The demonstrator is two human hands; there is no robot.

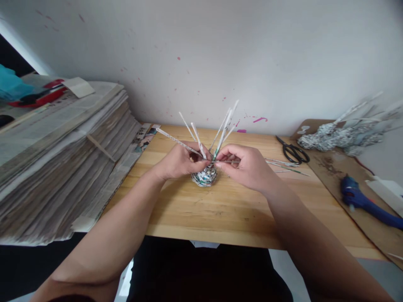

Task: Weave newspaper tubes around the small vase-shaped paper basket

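Observation:
A small rounded piece woven from rolled newspaper (204,178) rests on the wooden table in front of me. Several paper tubes (224,130) fan upward from its top. My left hand (180,161) is closed on the left side of the weave's top, thumb in front, fingers partly hidden behind the tubes. My right hand (244,165) pinches a thin paper strip (229,162) that runs sideways from the weave, between thumb and fingertips. Both hands meet close together at the neck of the piece.
Tall newspaper stacks (94,155) stand at the left. Black scissors (292,153) and loose paper tubes (291,171) lie right of my hand. A blue glue gun (362,201) is on cardboard (333,184) at the right, with other woven paper pieces (325,136) behind.

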